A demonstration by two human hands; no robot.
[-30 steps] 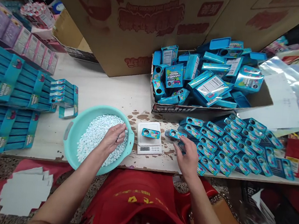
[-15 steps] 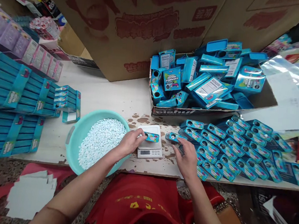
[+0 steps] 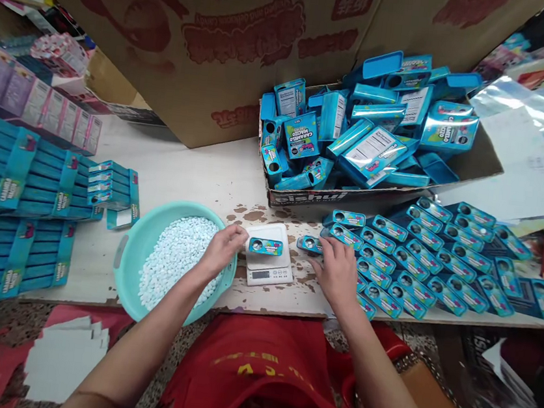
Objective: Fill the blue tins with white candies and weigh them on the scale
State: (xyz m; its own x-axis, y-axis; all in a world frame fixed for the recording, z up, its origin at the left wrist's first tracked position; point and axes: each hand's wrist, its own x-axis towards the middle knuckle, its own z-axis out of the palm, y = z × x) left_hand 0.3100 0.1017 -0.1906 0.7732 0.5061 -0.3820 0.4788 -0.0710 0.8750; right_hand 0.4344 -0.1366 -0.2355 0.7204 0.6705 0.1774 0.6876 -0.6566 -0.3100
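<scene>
A glossy blue box (image 3: 266, 247) with a round hole is sitting on the smooth white scale (image 3: 287, 258), beside a mint plastic bowl (image 3: 128, 273) of small, pale, rounded pellets (image 3: 172, 258). The left hand (image 3: 222, 249) is hovering by the bowl's rim, fingers bunched; whether they're holding pellets, I can't tell. It's drawing back from the box it was overlapping a moment ago. The right hand (image 3: 337, 272), narrowed, is now covering more of a second box (image 3: 307, 243), its grip unclear.
</scene>
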